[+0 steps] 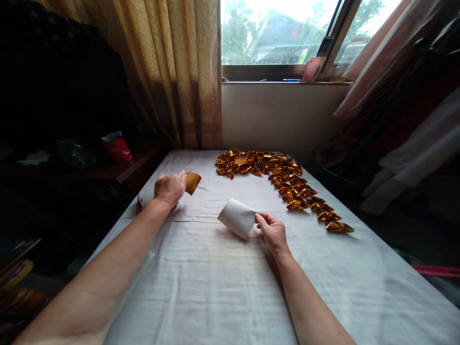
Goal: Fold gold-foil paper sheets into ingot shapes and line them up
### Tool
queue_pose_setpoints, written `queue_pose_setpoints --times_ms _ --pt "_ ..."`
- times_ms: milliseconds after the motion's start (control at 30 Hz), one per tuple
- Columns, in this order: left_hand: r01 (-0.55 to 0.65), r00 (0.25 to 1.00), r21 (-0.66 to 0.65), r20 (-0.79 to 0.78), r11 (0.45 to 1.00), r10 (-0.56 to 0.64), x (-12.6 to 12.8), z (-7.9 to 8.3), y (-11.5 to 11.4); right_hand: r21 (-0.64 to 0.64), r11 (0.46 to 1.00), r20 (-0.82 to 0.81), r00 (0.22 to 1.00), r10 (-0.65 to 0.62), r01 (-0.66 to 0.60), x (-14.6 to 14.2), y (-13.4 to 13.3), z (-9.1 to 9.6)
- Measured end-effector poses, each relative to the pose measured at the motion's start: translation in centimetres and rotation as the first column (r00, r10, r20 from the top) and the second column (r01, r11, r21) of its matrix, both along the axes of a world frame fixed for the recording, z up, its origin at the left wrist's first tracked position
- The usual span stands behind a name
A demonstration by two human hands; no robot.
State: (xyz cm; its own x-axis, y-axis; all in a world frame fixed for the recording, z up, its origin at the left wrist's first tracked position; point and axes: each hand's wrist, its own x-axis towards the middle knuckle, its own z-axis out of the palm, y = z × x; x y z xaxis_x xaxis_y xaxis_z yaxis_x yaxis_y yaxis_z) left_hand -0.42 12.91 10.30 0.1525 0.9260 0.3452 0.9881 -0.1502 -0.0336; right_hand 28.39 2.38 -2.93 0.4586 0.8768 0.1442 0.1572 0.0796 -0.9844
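Observation:
My left hand is closed over a stack of gold foil paper sheets at the left edge of the white cloth-covered table; a curled gold sheet sticks out past my fingers. My right hand pinches the edge of a single sheet curled into a loose roll, its white back facing outward, just above the cloth near the table's middle. Several folded gold paper ingots lie in a curved row from the far centre of the table toward the right edge.
A beige curtain hangs at the back left and a window is behind the table. A red container stands on a dark side shelf at left. Hanging clothes crowd the right side.

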Motion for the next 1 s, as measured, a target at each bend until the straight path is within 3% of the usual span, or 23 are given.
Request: queue_pose_setpoints --times_ms 100,200,267,400,500,633,733,800,900,967,1000 --pt "-0.144 0.989 0.116 -0.019 0.983 0.147 -2.9 4.4 1.8 -0.005 1.0 0.001 1.0 0.005 -0.005 0.1 0.1 -0.2" --pt "-0.233 0.971 0.115 -0.036 0.966 0.238 -4.7 6.0 2.5 -0.003 1.0 0.003 1.0 0.007 -0.007 0.0 0.1 -0.2" --pt "-0.281 0.958 0.039 -0.045 0.959 0.282 -5.0 5.0 2.4 0.003 1.0 0.004 1.0 0.008 -0.008 -0.1 0.1 -0.1" --pt "-0.283 0.959 -0.168 -0.031 0.944 0.282 -4.1 0.2 1.8 0.012 1.0 0.008 1.0 0.006 -0.006 -0.1 -0.1 0.0" --pt "-0.23 0.972 -0.249 -0.012 0.941 0.234 -3.3 -2.9 0.9 0.013 1.0 0.015 1.0 0.001 -0.001 0.1 -0.1 -0.2" --pt "-0.193 0.98 -0.213 0.008 0.958 0.199 -2.9 -4.2 -0.5 0.043 0.999 0.027 0.999 -0.022 0.021 0.0 -0.2 0.1" --pt "-0.056 0.971 -0.094 0.228 0.994 0.077 -2.3 -4.7 -1.8 0.22 0.975 0.134 0.989 -0.065 0.035 -0.9 -1.1 1.6" --pt "0.165 0.84 -0.142 0.539 0.976 -0.063 -1.5 -5.5 -2.9 0.336 0.94 0.313 0.949 -0.049 -0.062 -1.9 -1.9 2.8" --pt "0.361 0.727 -0.222 0.676 0.906 -0.124 -0.2 -7.2 -5.1 0.349 0.902 0.538 0.843 0.027 -0.252 -3.3 -2.9 3.8" --pt "0.504 0.47 -0.243 0.882 0.829 -0.027 0.4 -8.5 -6.5 0.305 0.879 0.632 0.769 0.101 -0.366 -3.9 -3.1 3.5" --pt "0.521 0.367 -0.237 0.93 0.82 0.036 0.6 -9.1 -7.1 0.279 0.87 0.662 0.737 0.133 -0.407 -4.0 -3.0 3.2"
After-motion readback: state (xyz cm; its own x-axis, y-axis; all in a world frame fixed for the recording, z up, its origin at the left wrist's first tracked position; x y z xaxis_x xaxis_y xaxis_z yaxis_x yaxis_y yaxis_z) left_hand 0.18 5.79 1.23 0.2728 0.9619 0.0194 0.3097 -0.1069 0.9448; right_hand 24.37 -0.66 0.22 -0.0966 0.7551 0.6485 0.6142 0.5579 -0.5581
